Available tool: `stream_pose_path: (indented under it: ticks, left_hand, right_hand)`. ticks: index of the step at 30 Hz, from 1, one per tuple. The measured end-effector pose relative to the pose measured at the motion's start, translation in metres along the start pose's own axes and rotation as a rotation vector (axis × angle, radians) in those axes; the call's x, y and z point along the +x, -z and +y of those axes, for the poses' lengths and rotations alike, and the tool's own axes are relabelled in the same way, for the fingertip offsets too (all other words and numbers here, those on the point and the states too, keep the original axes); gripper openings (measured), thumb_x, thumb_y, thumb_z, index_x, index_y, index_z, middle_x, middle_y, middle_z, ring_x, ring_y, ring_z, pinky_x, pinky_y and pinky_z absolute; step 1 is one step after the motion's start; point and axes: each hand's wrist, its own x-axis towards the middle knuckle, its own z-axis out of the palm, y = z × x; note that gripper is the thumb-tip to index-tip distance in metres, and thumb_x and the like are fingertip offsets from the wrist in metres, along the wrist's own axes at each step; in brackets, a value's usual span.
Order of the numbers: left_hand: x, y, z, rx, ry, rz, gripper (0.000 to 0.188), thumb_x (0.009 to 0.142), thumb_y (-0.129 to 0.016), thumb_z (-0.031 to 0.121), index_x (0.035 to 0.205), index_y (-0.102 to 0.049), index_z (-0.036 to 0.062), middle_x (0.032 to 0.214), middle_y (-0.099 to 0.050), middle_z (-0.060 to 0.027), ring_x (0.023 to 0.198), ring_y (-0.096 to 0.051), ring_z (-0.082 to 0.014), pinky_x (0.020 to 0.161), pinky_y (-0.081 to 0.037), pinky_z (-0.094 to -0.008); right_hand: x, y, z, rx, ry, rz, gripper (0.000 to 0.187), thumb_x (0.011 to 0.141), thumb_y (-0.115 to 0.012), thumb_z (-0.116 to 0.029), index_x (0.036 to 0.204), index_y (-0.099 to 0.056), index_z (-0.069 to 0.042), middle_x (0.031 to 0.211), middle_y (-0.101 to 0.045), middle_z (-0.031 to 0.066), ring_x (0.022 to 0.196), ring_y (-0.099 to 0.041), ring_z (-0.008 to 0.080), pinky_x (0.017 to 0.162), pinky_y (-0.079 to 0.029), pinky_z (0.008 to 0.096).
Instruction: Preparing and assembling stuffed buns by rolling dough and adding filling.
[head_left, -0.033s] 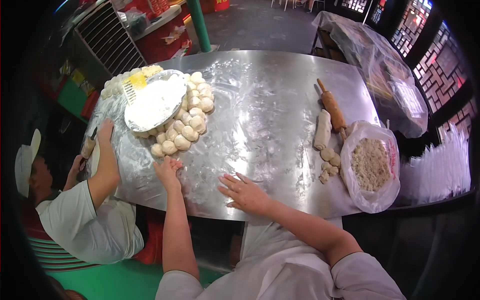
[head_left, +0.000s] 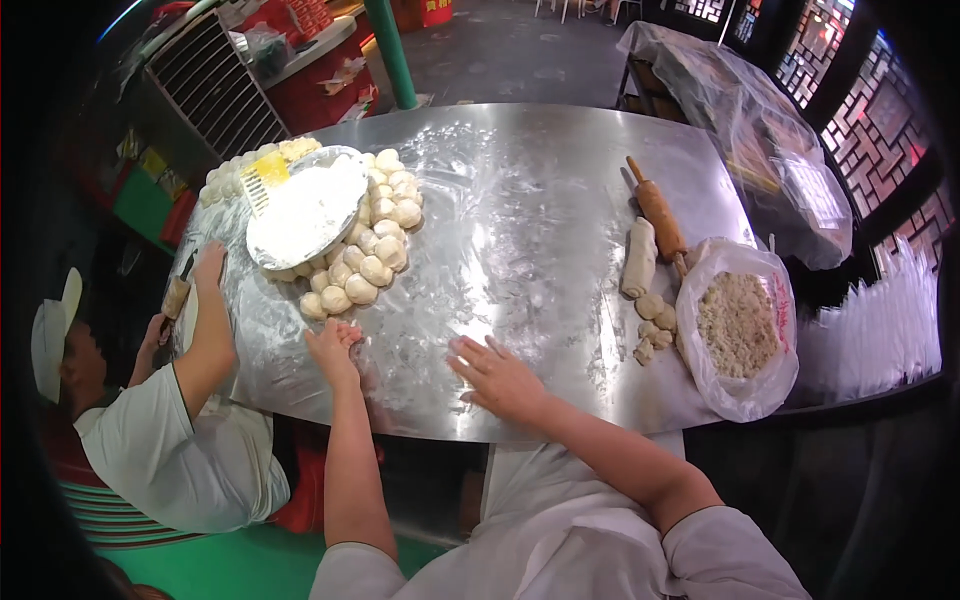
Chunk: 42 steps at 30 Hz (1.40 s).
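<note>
Near the tabletop's front edge, left of centre, left hand (head_left: 333, 348) reaches toward the heap of dough balls (head_left: 362, 262); fingers loosely curled, their tips at or just short of the nearest ball (head_left: 314, 306), contact not clear. Nothing gripped that I can see

Right hand (head_left: 497, 375) lies palm-down on bare metal, fingers spread flat, holding nothing. Sits right of the left hand, close to the front edge, near mid-width

Dough balls: pale, round, floured, piled in a curved band along the near and right side of a round flour-coated tray (head_left: 305, 215), at the left part of the tabletop (head_left: 520, 200). More balls behind the tray toward the far left corner. Yellow scraper (head_left: 264, 178) rests on the tray's far left rim

Surface is steel, dusted and smeared with flour across the middle

Right edge: wooden rolling pin (head_left: 658, 215) lies angled, a log of dough (head_left: 639, 258) just beside it on its left. Few small dough pieces (head_left: 652, 325) below the log. Clear plastic bag (head_left: 738, 330) of crumbly tan filling sits open at the near right corner, touching the pieces' area

Left edge: another person in a white top and cap; one hand (head_left: 208, 268) on the tabletop's left edge, forearm resting across it. Other hand lower down, holding something I cannot make out
</note>
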Motion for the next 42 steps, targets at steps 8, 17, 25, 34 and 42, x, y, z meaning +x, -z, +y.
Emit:
stream_pose_path:
  ticks: [8, 17, 25, 34, 42]
  left_hand:
    - [-0.023, -0.008, -0.008, 0.117, -0.149, -0.058, 0.068, 0.094, -0.057, 0.005, 0.153, -0.022, -0.0024, 0.099, -0.061, -0.0161, 0.078, -0.064, -0.0214, 0.071, -0.056, -0.032]
    - [-0.145, -0.093, -0.056, 0.918, -0.6, -0.452, 0.05, 0.09, -0.063, 0.012, 0.138, -0.053, 0.0001, 0.148, -0.047, -0.0221, 0.139, -0.042, -0.0387, 0.117, -0.03, -0.0455]
    - [-0.229, -0.197, -0.061, 0.456, -0.197, -0.8, 0.049, 0.1, -0.06, 0.024, 0.143, -0.049, 0.0018, 0.142, -0.053, -0.0137, 0.126, -0.056, -0.0251, 0.102, -0.047, -0.0379]
    - [-0.173, -0.189, -0.058, 0.522, 0.017, -0.49, 0.063, 0.092, -0.07, 0.033, 0.139, -0.046, 0.0, 0.114, -0.062, -0.01, 0.098, -0.064, -0.0188, 0.079, -0.054, -0.0335]
    - [-0.151, -0.188, -0.031, -0.049, 0.525, -0.649, 0.047, 0.088, -0.065, 0.005, 0.132, -0.054, -0.0035, 0.105, -0.068, -0.014, 0.086, -0.069, -0.0235, 0.071, -0.058, -0.034]
  right_hand:
    - [-0.128, 0.086, 0.043, -0.316, -0.704, 0.366, 0.055, 0.084, -0.073, -0.018, 0.135, -0.055, -0.004, 0.146, -0.047, 0.0189, 0.139, -0.041, 0.0343, 0.113, -0.036, 0.0486]
    - [-0.12, 0.141, 0.079, -0.338, -0.9, 0.419, 0.057, 0.085, -0.068, -0.01, 0.138, -0.05, -0.003, 0.145, -0.043, 0.0286, 0.126, -0.048, 0.0469, 0.107, -0.041, 0.0485]
    - [-0.073, 0.102, 0.134, -0.119, -0.608, 0.428, 0.048, 0.087, -0.054, 0.001, 0.135, -0.051, 0.003, 0.13, -0.054, 0.0303, 0.118, -0.053, 0.0452, 0.1, -0.046, 0.0482]
    - [-0.102, 0.101, 0.036, 0.129, -0.389, 0.438, 0.037, 0.084, -0.063, 0.001, 0.12, -0.062, -0.005, 0.137, -0.055, 0.0207, 0.121, -0.053, 0.0428, 0.101, -0.045, 0.0494]
    - [-0.168, 0.118, 0.047, -0.241, -0.471, 0.435, 0.03, 0.081, -0.061, 0.005, 0.11, -0.065, -0.002, 0.13, -0.059, 0.0188, 0.119, -0.055, 0.0409, 0.1, -0.046, 0.049]
